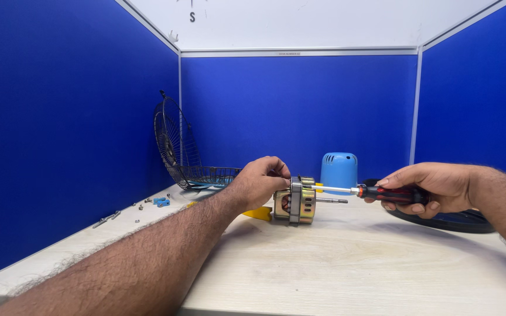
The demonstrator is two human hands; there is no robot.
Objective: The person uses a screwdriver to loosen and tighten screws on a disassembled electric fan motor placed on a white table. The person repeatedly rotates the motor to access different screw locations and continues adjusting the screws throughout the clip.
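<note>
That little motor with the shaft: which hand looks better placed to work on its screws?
Probably the right hand: it holds the screwdriver, tip at the fan motor, while the left hand grips and steadies it.

Partitioned repair bench: blue booth walls (60, 146); fan guard (174, 143); loose screws (139, 206)

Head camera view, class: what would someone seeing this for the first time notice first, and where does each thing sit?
At the centre, the left hand grips a small electric motor on the pale table, while the right hand points a red-and-black screwdriver at its top. Behind stand a light blue plastic cover and, to the left, a black wire fan guard against the deep blue walls.
</note>
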